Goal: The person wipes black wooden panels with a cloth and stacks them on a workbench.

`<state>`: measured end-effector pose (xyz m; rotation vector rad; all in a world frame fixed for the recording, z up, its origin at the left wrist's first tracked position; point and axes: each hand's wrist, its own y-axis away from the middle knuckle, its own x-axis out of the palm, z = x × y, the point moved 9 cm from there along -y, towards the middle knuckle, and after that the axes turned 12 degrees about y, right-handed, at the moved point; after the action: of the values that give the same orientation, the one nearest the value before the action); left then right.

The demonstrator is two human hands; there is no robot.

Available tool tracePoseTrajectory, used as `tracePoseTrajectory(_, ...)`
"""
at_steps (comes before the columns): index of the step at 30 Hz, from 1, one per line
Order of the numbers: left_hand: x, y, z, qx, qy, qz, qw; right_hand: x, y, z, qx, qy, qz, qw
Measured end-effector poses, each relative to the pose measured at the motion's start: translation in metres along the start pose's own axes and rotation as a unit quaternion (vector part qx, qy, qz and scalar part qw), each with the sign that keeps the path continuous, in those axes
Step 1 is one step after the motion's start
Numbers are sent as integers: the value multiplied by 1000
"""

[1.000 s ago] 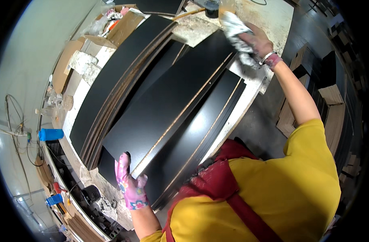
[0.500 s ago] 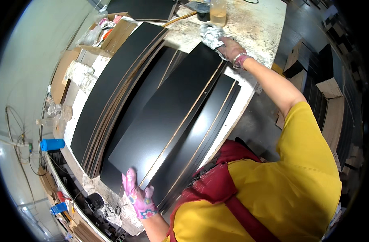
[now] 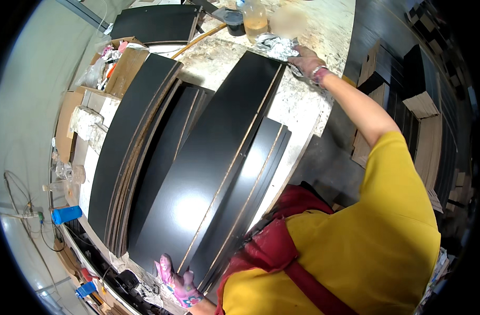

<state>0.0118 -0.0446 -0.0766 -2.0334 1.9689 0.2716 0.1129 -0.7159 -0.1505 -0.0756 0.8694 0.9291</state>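
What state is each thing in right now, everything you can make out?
Middle black panel: lying overlapping other panels
Rag: crumpled
Right hand: gloved, gripping the rag
Left hand: gloved, touching the middle black panel's near end
Clear bottle: upright, partly filled
Cardboard box: open, holding scraps
Left panel pile: stacked

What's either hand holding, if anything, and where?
The right hand holds a rag by its right side; the left hand touches the panel at its near end, grip unclear.

Smooth, glossy black panel (image 3: 198,168)
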Motion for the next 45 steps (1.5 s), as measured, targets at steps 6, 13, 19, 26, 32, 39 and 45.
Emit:
tracePoseTrajectory(6, 11, 2, -26, -22, 14, 20, 999, 81, 129, 111, -469, 174, 34, 865)
tracePoseTrajectory(13, 26, -21, -50, -109, 314, -62, 941, -28, 21, 22, -179, -24, -103, 978)
tracePoseTrajectory(19, 12, -25, -68, -67, 241, -78, 965, 115, 298, 241, -737, 58, -92, 667)
tracePoseTrajectory(26, -16, -14, -58, -28, 78, -133, 988, 74, 141, 172, -547, 230, -132, 794)
tracePoseTrajectory(32, -23, -26, -68, -41, 172, -185, 967, 8, 83, 86, -268, 21, -92, 959)
tracePoseTrajectory(39, -30, -29, -73, 1, 148, -178, 973, 69, 283, 264, -706, 63, -55, 703)
tracePoseTrajectory(45, -36, -8, -31, -20, 148, -115, 982, 33, 89, 180, -430, 43, -166, 886)
